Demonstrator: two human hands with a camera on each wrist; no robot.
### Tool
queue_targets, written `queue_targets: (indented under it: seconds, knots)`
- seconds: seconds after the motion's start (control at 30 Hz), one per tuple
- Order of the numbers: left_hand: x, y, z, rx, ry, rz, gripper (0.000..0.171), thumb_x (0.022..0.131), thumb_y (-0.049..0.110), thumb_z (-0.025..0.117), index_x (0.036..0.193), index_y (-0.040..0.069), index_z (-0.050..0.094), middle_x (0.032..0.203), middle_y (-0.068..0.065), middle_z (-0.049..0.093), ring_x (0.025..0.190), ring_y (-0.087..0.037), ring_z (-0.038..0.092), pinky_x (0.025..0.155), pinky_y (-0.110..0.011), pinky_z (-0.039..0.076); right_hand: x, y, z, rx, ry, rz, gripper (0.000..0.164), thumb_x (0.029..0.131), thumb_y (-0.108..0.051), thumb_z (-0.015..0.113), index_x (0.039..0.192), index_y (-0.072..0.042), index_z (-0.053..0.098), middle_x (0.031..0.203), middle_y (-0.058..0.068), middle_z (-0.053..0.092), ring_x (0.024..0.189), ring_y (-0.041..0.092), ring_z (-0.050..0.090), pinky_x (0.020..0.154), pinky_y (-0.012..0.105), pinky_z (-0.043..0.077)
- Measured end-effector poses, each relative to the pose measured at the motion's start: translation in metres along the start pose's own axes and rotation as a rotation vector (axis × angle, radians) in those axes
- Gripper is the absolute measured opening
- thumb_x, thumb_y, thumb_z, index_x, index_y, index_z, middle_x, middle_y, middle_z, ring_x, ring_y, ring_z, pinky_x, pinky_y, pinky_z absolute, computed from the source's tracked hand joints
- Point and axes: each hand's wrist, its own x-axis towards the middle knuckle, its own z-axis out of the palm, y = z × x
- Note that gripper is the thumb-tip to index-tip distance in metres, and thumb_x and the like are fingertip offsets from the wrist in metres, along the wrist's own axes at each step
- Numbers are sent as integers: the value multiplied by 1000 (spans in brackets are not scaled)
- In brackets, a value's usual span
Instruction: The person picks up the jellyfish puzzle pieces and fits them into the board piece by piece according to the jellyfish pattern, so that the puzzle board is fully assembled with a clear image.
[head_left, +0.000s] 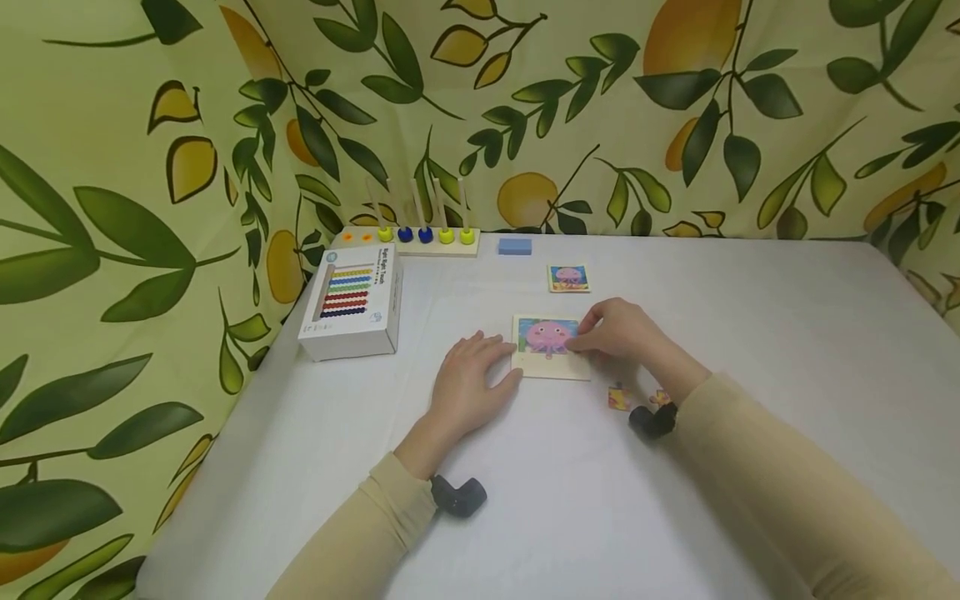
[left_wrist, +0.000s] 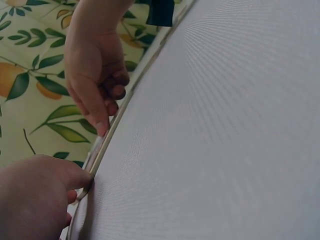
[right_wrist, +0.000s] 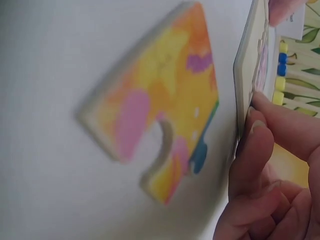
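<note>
A square wooden puzzle board (head_left: 551,367) lies on the white table, its upper part filled with a pink octopus picture (head_left: 546,336) and a bare strip along its near side. My left hand (head_left: 472,382) rests at the board's left edge, fingers extended, thumb by the near corner. At the right edge, my right hand (head_left: 617,332) pinches a puzzle piece of the picture between thumb and forefinger; the fingertips partly hide it. Loose on the table below my right wrist lie an orange-yellow puzzle piece (head_left: 618,397) and a second piece (head_left: 660,397), partly covered by the black wrist camera.
Behind the board lies a small octopus picture card (head_left: 568,278), with a blue block (head_left: 514,247) farther back. At the back left stand a white abacus box (head_left: 351,302) and a pegged wooden stand (head_left: 442,248) with yellow and blue beads. A patterned curtain (head_left: 480,108) borders the table.
</note>
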Motion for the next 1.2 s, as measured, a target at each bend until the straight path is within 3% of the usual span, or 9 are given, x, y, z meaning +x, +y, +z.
queue_targets:
  seconds: [0.3,0.47,0.83,1.2]
  knots:
    - [2,2,0,2,-17,-11,42,96,37,68,133,17,69,144,-6,60,145,-29,41,125,-42,21,7,2,-6,12,-100,21,34,89,-37,80,97,-7,68,81,6,65,75,21,58,70,33,44]
    - [1,3,1,-3,-15,-11,42,96,37,68,133,17,69,144,-6,61,145,-28,41,125,-42,21,13,9,-10,93,-168,53,38,87,-39,82,95,-7,65,78,3,65,72,18,59,69,32,43]
    - [0,3,1,-13,-6,-12,41,95,36,69,131,16,70,143,-7,61,144,-30,42,125,-43,22,22,24,-9,281,-244,66,42,84,-37,86,101,-5,64,80,3,69,67,12,63,65,21,56]
    - [3,3,0,-8,-4,-8,41,96,35,68,132,15,70,143,-7,61,144,-30,42,125,-43,22,27,33,-17,437,-375,14,37,86,-33,85,100,-5,65,83,4,70,70,11,62,66,20,57]
